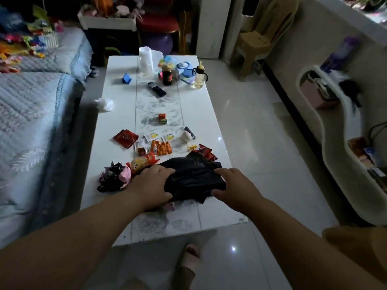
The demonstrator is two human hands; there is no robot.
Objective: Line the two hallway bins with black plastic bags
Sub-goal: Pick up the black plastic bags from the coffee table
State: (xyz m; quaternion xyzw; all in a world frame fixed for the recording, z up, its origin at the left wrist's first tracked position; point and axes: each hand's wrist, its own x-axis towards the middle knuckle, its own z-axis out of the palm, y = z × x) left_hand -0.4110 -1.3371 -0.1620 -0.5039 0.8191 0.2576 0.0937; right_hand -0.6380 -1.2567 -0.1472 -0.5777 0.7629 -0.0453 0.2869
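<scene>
A folded stack of black plastic bags [193, 176] lies on the near end of a white low table [117, 126]. My left hand [151, 186] grips the stack's left edge, thumb under and fingers over the top. On the stack's right edge rests my right hand [232, 188], fingers curled around the corner. No bin is in view.
Snack wrappers [125, 138], sachets and a dark crumpled bundle [114, 177] crowd the table beside the bags. Bottles [199, 77], a jar and a phone stand at the far end. A blue-covered sofa [31, 101] runs along the left, a curved white shelf [335, 143] along the right.
</scene>
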